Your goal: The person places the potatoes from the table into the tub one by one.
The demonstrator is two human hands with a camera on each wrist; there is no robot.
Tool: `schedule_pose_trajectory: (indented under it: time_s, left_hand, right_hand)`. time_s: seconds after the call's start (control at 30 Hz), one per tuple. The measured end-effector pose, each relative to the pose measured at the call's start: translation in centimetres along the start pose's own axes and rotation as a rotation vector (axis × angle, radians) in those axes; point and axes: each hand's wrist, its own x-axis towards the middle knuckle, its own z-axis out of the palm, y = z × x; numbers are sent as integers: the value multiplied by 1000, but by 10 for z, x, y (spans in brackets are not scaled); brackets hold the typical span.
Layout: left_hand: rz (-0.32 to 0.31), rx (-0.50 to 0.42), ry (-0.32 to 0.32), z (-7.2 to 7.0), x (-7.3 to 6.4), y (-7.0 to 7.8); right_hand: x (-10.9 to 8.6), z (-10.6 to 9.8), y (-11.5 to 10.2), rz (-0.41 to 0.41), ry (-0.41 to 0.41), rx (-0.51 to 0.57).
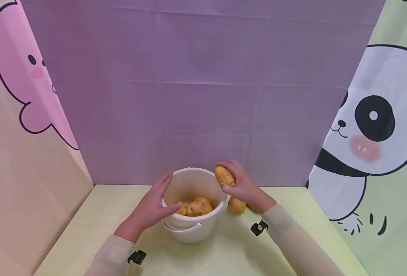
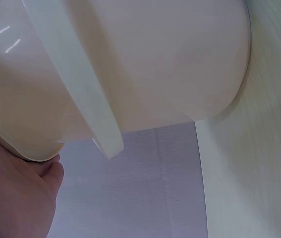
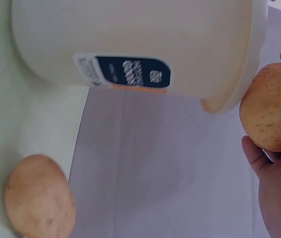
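Observation:
A white bucket (image 1: pixel 200 226) stands upright on the table with several potatoes (image 1: pixel 199 209) inside. My left hand (image 1: pixel 151 207) grips its rim at the left, thumb over the near edge and fingers along the far side; the left wrist view shows that hand (image 2: pixel 21 193) at the rim. My right hand (image 1: pixel 241 186) holds a potato (image 1: pixel 224 176) at the right rim, level with the bucket's top. In the right wrist view this potato (image 3: pixel 271 109) sits between thumb and fingers, close against the rim.
Another potato (image 1: pixel 236 205) lies on the table right of the bucket, with one more partly hidden under my right wrist. The bucket's handle (image 1: pixel 182 230) hangs down in front. A purple backdrop (image 1: pixel 203 115) rises behind the table (image 1: pixel 120 199).

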Motion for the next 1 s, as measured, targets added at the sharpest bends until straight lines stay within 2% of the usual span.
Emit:
schedule_pose_trajectory:
  time_s: [0.3, 0.67, 0.87, 1.0]
  left_hand:
    - [-15, 0, -5, 1, 0, 2]
    - [-12, 11, -8, -1, 0, 1]
    - [-11, 13, -11, 0, 1, -1]
    - [-7, 18, -11, -1, 1, 0]
  right_hand:
    - [20, 10, -10, -110, -59, -51]
    - [45, 28, -25, -188, -213, -96]
    - [52, 36, -31, -232, -242, -126]
    - [56, 39, -36, -232, -260, -119]
